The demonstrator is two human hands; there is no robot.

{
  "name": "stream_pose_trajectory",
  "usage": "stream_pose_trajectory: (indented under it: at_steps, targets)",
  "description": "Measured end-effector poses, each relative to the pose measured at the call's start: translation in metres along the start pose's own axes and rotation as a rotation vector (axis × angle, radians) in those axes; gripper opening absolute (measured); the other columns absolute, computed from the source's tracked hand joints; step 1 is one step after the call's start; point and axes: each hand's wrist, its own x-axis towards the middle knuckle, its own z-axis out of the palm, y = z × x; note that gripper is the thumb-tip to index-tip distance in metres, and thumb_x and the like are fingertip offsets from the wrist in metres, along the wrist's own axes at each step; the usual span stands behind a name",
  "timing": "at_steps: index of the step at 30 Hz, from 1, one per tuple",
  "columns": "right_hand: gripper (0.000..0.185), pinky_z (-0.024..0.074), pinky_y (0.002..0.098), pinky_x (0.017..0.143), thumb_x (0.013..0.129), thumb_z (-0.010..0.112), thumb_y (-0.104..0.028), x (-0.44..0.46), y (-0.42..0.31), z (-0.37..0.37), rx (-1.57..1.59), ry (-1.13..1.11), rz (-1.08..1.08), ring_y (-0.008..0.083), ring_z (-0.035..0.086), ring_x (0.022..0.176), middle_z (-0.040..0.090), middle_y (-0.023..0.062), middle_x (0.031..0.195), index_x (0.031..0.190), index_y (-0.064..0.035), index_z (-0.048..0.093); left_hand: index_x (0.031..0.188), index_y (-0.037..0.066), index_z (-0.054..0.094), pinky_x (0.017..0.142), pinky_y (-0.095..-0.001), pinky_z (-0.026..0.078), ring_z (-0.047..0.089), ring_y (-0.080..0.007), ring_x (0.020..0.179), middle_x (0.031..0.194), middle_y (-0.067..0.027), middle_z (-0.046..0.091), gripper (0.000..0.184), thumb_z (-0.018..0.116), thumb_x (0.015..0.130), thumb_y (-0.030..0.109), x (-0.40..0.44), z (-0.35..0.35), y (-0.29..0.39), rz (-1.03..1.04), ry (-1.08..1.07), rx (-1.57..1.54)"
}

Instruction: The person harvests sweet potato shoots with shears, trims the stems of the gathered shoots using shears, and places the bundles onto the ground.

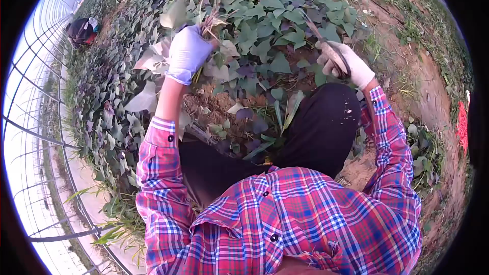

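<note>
My left hand (189, 51), in a pale purple glove, is closed round a bunch of cut leafy stems (210, 24); their leaves hang out on both sides of the fist. On the right, my right hand (344, 61) wears a white glove and grips the handle of a bladed tool (332, 53), whose narrow blade points up and to the left over the leaves. Between and beyond the hands spreads a dense bed of green and purple vine leaves (265, 15). The two hands are well apart.
Bare brown soil (214, 102) shows in front of my bent knees (326, 122). A wire mesh frame (35, 127) curves along the left side, with a dark bag (81, 31) near its far end. At the far right lies something red (462, 127) beside a soil path (425, 86).
</note>
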Motion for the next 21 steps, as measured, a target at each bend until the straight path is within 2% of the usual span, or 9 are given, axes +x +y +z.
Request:
stream_pose_trajectory:
  at_steps: [1,2,3,5,8,10,16,17,21]
  targets:
    - [0.036,0.0344,0.0155,0.041,0.094,0.053,-0.032,0.016,0.029,-0.010,0.321,-0.138,0.218,0.0048,0.050,0.055,0.052,0.0039,0.082,0.114,-0.0027,0.048,0.102,0.003,0.065,0.062,-0.0348,0.052,0.066,-0.0263,0.066,0.075,-0.0150,0.067,0.038,0.071,0.071,0.025,0.006,0.012,0.032,-0.001,-0.019,0.122]
    - [0.033,0.0339,0.0156,0.040,0.093,0.055,-0.033,0.028,0.056,-0.005,0.106,-0.043,0.211,0.0045,0.050,0.054,0.052,0.0030,0.077,0.107,-0.0032,0.049,0.102,0.002,0.064,0.069,-0.0408,0.052,0.065,-0.0354,0.076,0.081,-0.0199,0.066,0.043,0.071,0.069,0.029,0.019,0.036,0.037,-0.067,-0.136,0.071]
    - [0.032,0.0340,0.0165,0.039,0.091,0.058,-0.033,0.031,0.063,0.003,-0.177,-0.033,0.196,0.0049,0.050,0.054,0.053,0.0030,0.071,0.101,-0.0035,0.051,0.101,0.002,0.064,0.073,-0.0405,0.052,0.065,-0.0349,0.080,0.085,-0.0209,0.066,0.041,0.070,0.069,0.028,0.027,0.071,0.030,0.013,-0.095,0.095]
    - [0.038,0.0355,0.0209,0.040,0.092,0.056,-0.039,0.076,0.126,-0.004,0.295,-0.188,0.456,0.0073,0.051,0.050,0.055,0.0014,0.069,0.099,-0.0015,0.055,0.095,0.004,0.065,0.072,-0.0409,0.052,0.064,-0.0337,0.078,0.084,-0.0185,0.066,0.035,0.071,0.068,0.025,0.030,0.119,0.031,0.047,-0.190,0.090]
    - [0.039,0.0416,0.0252,0.045,0.091,0.054,-0.038,0.126,0.162,0.039,-0.222,-0.083,0.304,0.0104,0.054,0.053,0.057,0.0029,0.066,0.100,-0.0006,0.060,0.091,0.004,0.065,0.072,-0.0408,0.052,0.064,-0.0345,0.077,0.082,-0.0177,0.066,0.029,0.069,0.069,0.023,0.026,0.171,0.019,0.100,-0.296,0.011]
    - [0.051,0.0475,0.0449,0.070,0.083,0.053,-0.045,0.156,0.199,0.076,-0.778,-0.083,0.027,0.0416,0.060,0.075,0.062,0.0257,0.082,0.090,0.0038,0.063,0.096,0.005,0.064,0.073,-0.0408,0.052,0.064,-0.0349,0.080,0.089,-0.0207,0.064,0.032,0.068,0.069,0.021,0.031,0.193,0.009,0.062,-0.432,-0.009]
    - [0.063,0.0461,0.0447,0.080,0.079,0.057,-0.058,0.156,0.217,0.123,-0.892,-0.485,0.134,0.0403,0.060,0.090,0.062,0.0266,0.090,0.097,0.0029,0.060,0.116,0.000,0.055,0.089,-0.0418,0.048,0.059,-0.0370,0.101,0.112,-0.0271,0.057,0.051,0.069,0.072,0.023,0.017,0.261,-0.135,-0.294,-0.538,0.251]
    - [0.063,0.0462,0.0440,0.080,0.079,0.058,-0.058,0.154,0.219,0.120,-0.874,-0.497,0.133,0.0396,0.060,0.091,0.062,0.0254,0.091,0.098,0.0020,0.060,0.121,0.016,0.057,0.087,-0.0423,0.050,0.060,-0.0346,0.102,0.132,-0.0222,0.046,0.046,0.065,0.076,0.024,0.011,0.268,-0.163,-0.379,-0.623,0.281]
    - [0.049,0.0464,0.0406,0.078,0.085,0.056,-0.048,0.140,0.202,0.087,-0.549,-0.561,0.121,0.0348,0.061,0.087,0.063,0.0210,0.094,0.100,-0.0011,0.059,0.116,0.012,0.060,0.086,-0.0430,0.049,0.060,-0.0345,0.101,0.109,-0.0186,0.063,0.046,0.068,0.076,0.032,-0.014,0.275,-0.207,-0.541,-0.670,0.242]
